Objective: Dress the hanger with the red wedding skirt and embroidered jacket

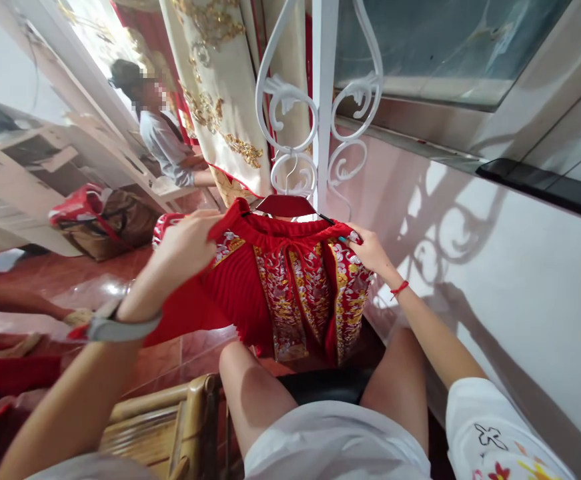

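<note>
Two hands hold a red embroidered skirt (280, 287) at its waistband. The left hand (190, 243) has its fingers clamped on the left end, and the right hand (370, 252) pinches the right edge. The skirt hangs above the person's knees on a red hanger (285, 205) hooked to a white iron grille (320, 100). A cream gold-embroidered garment (220, 87) hangs just behind. A second person (163, 140) sits farther left, and a bamboo chair (170, 413) stands at lower left.
</note>
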`<state>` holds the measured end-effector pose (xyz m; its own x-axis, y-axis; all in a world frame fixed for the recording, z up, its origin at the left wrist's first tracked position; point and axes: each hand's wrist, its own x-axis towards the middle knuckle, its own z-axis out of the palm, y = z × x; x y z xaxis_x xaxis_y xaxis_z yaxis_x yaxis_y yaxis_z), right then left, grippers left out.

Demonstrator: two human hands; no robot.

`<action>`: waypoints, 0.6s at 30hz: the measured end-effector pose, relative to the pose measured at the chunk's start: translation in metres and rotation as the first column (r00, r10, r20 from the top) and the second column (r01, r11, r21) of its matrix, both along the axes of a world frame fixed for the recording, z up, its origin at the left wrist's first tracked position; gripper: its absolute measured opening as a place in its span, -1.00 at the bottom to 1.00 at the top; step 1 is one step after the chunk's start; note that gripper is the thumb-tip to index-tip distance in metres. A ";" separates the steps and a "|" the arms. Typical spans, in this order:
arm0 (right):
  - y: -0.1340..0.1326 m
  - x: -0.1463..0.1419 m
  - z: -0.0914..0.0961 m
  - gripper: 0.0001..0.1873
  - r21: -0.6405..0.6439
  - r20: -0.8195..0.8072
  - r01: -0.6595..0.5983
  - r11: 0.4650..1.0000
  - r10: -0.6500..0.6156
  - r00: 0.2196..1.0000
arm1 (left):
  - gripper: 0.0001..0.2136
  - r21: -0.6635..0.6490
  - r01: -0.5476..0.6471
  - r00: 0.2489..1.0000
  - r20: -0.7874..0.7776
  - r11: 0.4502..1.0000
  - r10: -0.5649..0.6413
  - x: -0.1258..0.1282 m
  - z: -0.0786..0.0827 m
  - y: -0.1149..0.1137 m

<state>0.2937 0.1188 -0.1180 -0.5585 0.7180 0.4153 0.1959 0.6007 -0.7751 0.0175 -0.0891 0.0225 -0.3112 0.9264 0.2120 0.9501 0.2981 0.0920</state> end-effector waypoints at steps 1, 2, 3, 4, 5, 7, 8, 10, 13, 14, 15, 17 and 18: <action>-0.002 -0.002 -0.003 -0.57 0.003 0.004 0.034 0.999 -0.034 0.999 | -0.42 -0.029 -0.013 1.000 0.003 0.999 0.013 0.013 -0.010 -0.003; -0.003 -0.004 -0.005 -0.57 0.007 0.006 0.060 0.998 -0.060 0.998 | -0.38 -0.048 -0.048 0.998 0.027 0.998 0.050 0.027 -0.020 -0.005; -0.003 -0.006 -0.008 -0.57 0.012 0.005 0.076 0.997 -0.076 0.997 | -0.33 -0.049 -0.101 0.992 0.071 0.994 0.105 0.040 -0.032 -0.005; -0.003 -0.008 -0.010 -0.57 0.016 0.003 0.086 0.996 -0.086 0.996 | -0.30 -0.035 -0.162 0.977 0.131 0.986 0.165 0.053 -0.044 -0.003; -0.001 -0.009 -0.012 -0.57 0.022 0.000 0.092 0.995 -0.092 0.996 | -0.27 0.004 -0.224 0.954 0.205 0.975 0.218 0.064 -0.057 0.001; 0.003 -0.010 -0.014 -0.58 0.037 -0.008 0.095 0.995 -0.094 0.996 | -0.26 0.160 -0.328 0.892 0.375 0.931 0.250 0.082 -0.086 0.015; 0.005 -0.010 -0.015 -0.58 0.047 -0.009 0.092 0.995 -0.092 0.996 | -0.27 0.264 -0.379 0.860 0.454 0.887 0.232 0.090 -0.102 0.025; 0.009 -0.009 -0.015 -0.58 0.072 -0.015 0.085 0.994 -0.084 0.996 | -0.27 0.447 -0.484 0.800 0.574 0.752 0.174 0.103 -0.133 0.047; 0.015 -0.007 -0.014 -0.58 0.103 -0.027 0.084 0.991 -0.082 0.996 | -0.27 0.514 -0.511 0.724 0.690 0.689 0.022 0.112 -0.167 0.071; 0.017 -0.006 -0.014 -0.58 0.109 -0.028 0.086 0.990 -0.083 0.996 | -0.26 0.507 -0.468 0.701 0.712 0.724 -0.045 0.110 -0.172 0.074; 0.018 -0.006 -0.015 -0.58 0.113 -0.028 0.086 0.990 -0.083 0.996 | -0.26 0.503 -0.419 0.687 0.720 0.756 -0.099 0.104 -0.174 0.075; 0.021 -0.006 -0.016 -0.59 0.115 -0.026 0.080 0.990 -0.077 0.997 | -0.38 0.539 -0.377 0.719 0.683 0.753 -0.128 0.082 -0.166 0.069; 0.022 -0.006 -0.016 -0.59 0.112 -0.025 0.072 0.991 -0.070 0.997 | -0.47 0.577 -0.396 0.765 0.638 0.714 -0.092 0.064 -0.158 0.066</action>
<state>0.2877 0.1409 -0.1344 -0.4983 0.7037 0.5064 0.2258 0.6693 -0.7079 0.0819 -0.0236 -0.1353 -0.7124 0.5431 0.4444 0.5617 0.0617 0.8250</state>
